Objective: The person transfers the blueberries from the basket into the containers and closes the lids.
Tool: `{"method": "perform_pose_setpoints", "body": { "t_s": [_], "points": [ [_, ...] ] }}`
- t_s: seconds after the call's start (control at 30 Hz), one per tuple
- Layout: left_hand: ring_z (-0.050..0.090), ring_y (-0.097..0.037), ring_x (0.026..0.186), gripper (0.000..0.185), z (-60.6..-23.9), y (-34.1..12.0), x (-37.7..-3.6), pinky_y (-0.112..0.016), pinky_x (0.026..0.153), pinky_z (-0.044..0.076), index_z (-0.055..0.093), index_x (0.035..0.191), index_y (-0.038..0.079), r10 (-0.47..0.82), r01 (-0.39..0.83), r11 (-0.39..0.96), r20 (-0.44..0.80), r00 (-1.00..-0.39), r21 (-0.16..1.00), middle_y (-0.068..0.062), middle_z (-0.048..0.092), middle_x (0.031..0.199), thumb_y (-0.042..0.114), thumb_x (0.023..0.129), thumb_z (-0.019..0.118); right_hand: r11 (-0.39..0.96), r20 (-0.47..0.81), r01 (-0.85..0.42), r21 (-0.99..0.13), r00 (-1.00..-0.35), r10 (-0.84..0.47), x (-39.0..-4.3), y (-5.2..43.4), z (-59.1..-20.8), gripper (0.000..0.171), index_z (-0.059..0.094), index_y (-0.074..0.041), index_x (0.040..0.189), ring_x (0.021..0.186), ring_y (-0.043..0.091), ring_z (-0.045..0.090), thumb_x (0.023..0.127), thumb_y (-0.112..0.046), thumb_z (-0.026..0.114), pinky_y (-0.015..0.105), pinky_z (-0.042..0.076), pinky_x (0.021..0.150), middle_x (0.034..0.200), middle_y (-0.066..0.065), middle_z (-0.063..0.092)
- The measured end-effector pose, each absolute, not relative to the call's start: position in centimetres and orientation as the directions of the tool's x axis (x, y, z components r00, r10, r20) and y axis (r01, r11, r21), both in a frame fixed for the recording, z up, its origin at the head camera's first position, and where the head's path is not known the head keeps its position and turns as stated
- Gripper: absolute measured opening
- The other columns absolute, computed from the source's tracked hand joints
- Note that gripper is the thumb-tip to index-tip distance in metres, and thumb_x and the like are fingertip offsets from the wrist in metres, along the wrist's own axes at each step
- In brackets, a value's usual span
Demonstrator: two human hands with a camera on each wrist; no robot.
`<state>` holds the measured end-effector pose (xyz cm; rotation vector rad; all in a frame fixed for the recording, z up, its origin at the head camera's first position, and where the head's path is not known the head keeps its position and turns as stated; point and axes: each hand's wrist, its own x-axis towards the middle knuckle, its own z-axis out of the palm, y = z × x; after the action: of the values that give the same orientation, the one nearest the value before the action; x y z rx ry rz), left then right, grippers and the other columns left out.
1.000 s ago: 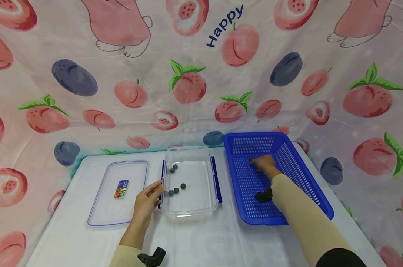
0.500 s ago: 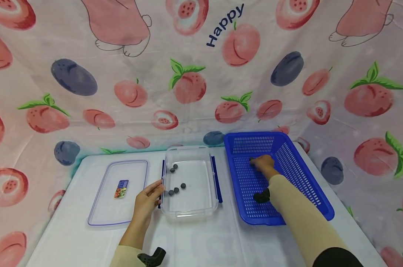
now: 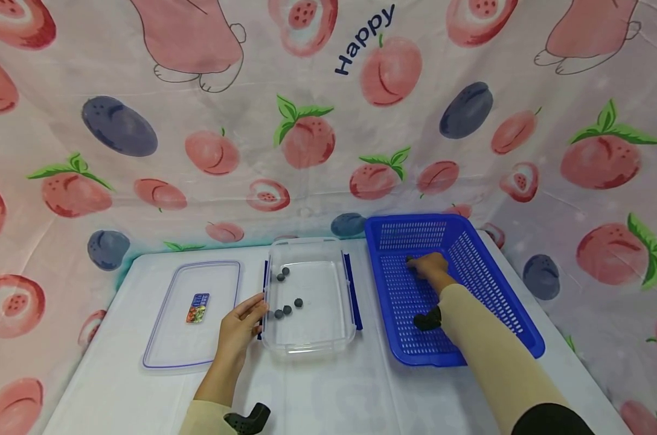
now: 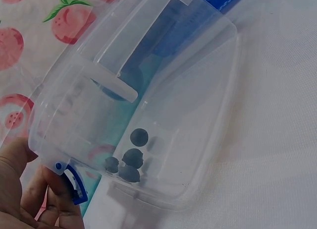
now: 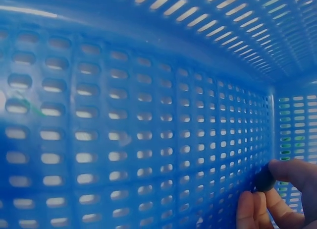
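Note:
A clear plastic container (image 3: 320,338) stands in the middle of the table, with several blueberries (image 3: 287,310) along its left side. My left hand (image 3: 243,323) grips its left edge. In the left wrist view the thumb is at the rim and the fingers lie against a blue latch (image 4: 77,187). To the right, my right hand (image 3: 432,266) reaches down into a blue perforated basket (image 3: 383,302). Thumb and fingertips pinch a blueberry (image 5: 265,180) low in the basket, seen in the right wrist view and partly hidden by the fingers.
A clear lid (image 3: 168,338) with a blue rim lies at left on the white table (image 3: 307,399), bearing a small colourful label (image 3: 198,308). Another blue latch (image 3: 353,293) hangs on the container's right side, near the basket. A fruit-printed cloth (image 3: 307,78) hangs behind the table.
Hardly anything differs: the right forearm has shifted very slightly left while its fingertips stay at the same spot in the basket. The left hand and the container are still.

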<state>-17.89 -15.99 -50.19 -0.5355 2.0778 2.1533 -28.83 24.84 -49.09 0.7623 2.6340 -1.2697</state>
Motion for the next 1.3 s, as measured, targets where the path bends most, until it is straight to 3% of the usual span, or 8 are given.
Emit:
{"method": "perform_pose_setpoints", "body": {
  "t_s": [0.2, 0.3, 0.43, 0.53, 0.77, 0.97, 1.17, 1.3],
  "points": [
    [0.055, -0.002, 0.079, 0.045, -50.4, -15.9, -17.7, -0.014, 0.062, 0.048, 0.060, 0.134, 0.005, -0.176, -0.304, -0.076, -0.313, -0.933, 0.950, 0.015, 0.066, 0.095, 0.019, 0.093, 0.069, 0.437, -0.368, 0.499, -0.749, -0.861, 0.352, -28.8, 25.5, -49.0, 0.050, 0.054, 0.013, 0.123, 0.104, 0.035, 0.067, 0.089, -0.021, 0.068, 0.044, 0.053, 0.095, 0.113, 0.023, 0.064],
    [0.055, -0.003, 0.079, 0.044, -50.4, -15.9, -17.6, -0.014, 0.062, 0.049, 0.059, 0.134, 0.004, -0.174, -0.298, -0.073, -0.306, -0.936, 0.952, 0.014, 0.066, 0.097, 0.018, 0.093, 0.068, 0.335, -0.411, 0.506, -0.795, -0.855, 0.315, -28.8, 25.9, -48.8, 0.054, 0.045, 0.014, 0.132, 0.098, 0.030, 0.066, 0.092, -0.017, 0.064, 0.038, 0.055, 0.092, 0.110, 0.019, 0.060],
    [0.055, -0.003, 0.080, 0.043, -50.3, -15.9, -17.7, -0.015, 0.063, 0.049, 0.059, 0.134, 0.006, -0.169, -0.305, -0.062, -0.311, -0.935, 0.950, 0.014, 0.065, 0.098, 0.019, 0.094, 0.067, 0.188, -0.457, 0.511, -0.839, -0.849, 0.267, -28.7, 26.5, -48.5, 0.045, 0.044, 0.010, 0.129, 0.073, 0.013, 0.060, 0.095, -0.013, 0.061, 0.028, 0.059, 0.076, 0.087, 0.006, 0.057],
    [0.055, -0.003, 0.080, 0.043, -50.3, -15.8, -17.7, -0.015, 0.064, 0.049, 0.059, 0.135, 0.007, -0.168, -0.311, -0.059, -0.316, -0.934, 0.949, 0.015, 0.065, 0.098, 0.019, 0.095, 0.066, 0.128, -0.481, 0.520, -0.845, -0.842, 0.244, -28.7, 26.8, -48.4, 0.044, 0.044, 0.008, 0.130, 0.063, 0.009, 0.058, 0.096, -0.013, 0.060, 0.025, 0.059, 0.070, 0.078, 0.002, 0.057],
    [0.054, -0.001, 0.080, 0.046, -50.3, -15.9, -17.6, -0.014, 0.064, 0.049, 0.057, 0.137, 0.006, -0.158, -0.300, -0.076, -0.309, -0.938, 0.951, 0.014, 0.065, 0.100, 0.020, 0.094, 0.068, 0.065, -0.519, 0.532, -0.844, -0.842, 0.148, -28.2, 27.1, -47.7, 0.052, 0.041, 0.009, 0.139, 0.072, 0.009, 0.063, 0.097, -0.017, 0.058, 0.026, 0.058, 0.081, 0.091, 0.005, 0.061],
    [0.055, -0.002, 0.078, 0.046, -50.3, -15.8, -17.7, -0.014, 0.063, 0.049, 0.059, 0.136, 0.006, -0.168, -0.302, -0.081, -0.311, -0.935, 0.950, 0.016, 0.065, 0.096, 0.020, 0.093, 0.069, 0.046, -0.507, 0.511, -0.858, -0.859, 0.075, -27.5, 26.7, -46.8, 0.045, 0.047, 0.008, 0.133, 0.073, 0.009, 0.066, 0.097, -0.018, 0.058, 0.027, 0.057, 0.083, 0.086, 0.003, 0.064],
    [0.056, -0.002, 0.078, 0.046, -50.4, -15.8, -17.7, -0.014, 0.063, 0.049, 0.059, 0.135, 0.006, -0.174, -0.299, -0.078, -0.309, -0.935, 0.951, 0.016, 0.066, 0.095, 0.020, 0.092, 0.070, 0.014, -0.501, 0.501, -0.866, -0.866, -0.006, -26.8, 26.2, -46.4, 0.027, 0.054, 0.002, 0.118, 0.072, 0.010, 0.067, 0.099, -0.018, 0.056, 0.024, 0.058, 0.080, 0.084, 0.003, 0.064],
    [0.056, -0.002, 0.078, 0.046, -50.4, -15.8, -17.7, -0.014, 0.063, 0.049, 0.059, 0.135, 0.006, -0.175, -0.306, -0.072, -0.314, -0.933, 0.949, 0.017, 0.066, 0.094, 0.020, 0.092, 0.070, -0.038, -0.499, 0.501, -0.865, -0.865, -0.057, -26.3, 25.9, -46.1, 0.025, 0.054, 0.001, 0.118, 0.073, 0.011, 0.066, 0.100, -0.016, 0.055, 0.024, 0.057, 0.081, 0.087, 0.004, 0.063]
  ]
}}
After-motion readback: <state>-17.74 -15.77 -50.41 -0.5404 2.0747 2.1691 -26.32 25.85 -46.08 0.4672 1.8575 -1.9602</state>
